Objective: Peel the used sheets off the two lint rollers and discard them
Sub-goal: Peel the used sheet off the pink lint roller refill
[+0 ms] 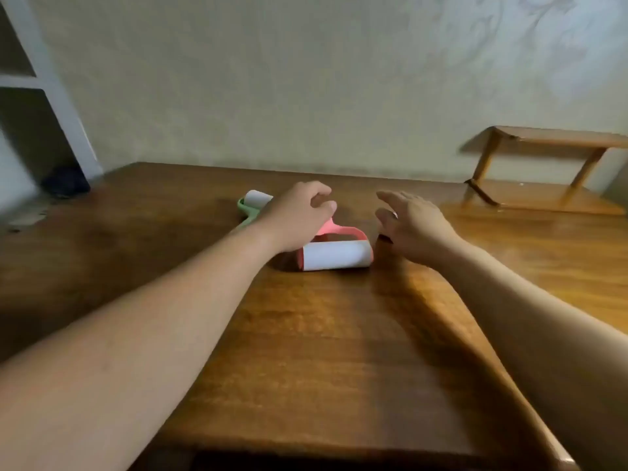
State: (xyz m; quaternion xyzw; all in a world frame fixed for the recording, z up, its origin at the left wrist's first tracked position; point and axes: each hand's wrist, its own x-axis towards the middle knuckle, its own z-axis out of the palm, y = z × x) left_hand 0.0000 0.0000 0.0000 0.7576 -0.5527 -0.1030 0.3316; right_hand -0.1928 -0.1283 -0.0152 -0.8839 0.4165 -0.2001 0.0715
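A pink lint roller (334, 254) lies in the middle of the wooden table (306, 351), its white roll towards me and its handle pointing away to the left. My left hand (295, 215) lies over that handle with fingers curled round it, and the handle's end is hidden under the palm. Behind my left wrist lies a green lint roller (253, 203), of which only the white roll and part of the frame show. My right hand (413, 226) hovers just right of the pink roller with fingers spread, holding nothing.
A small wooden shelf stand (543, 168) sits on the table at the back right, against the wall. A white shelving unit (44, 79) stands at the far left, with a dark object (66, 181) at its foot.
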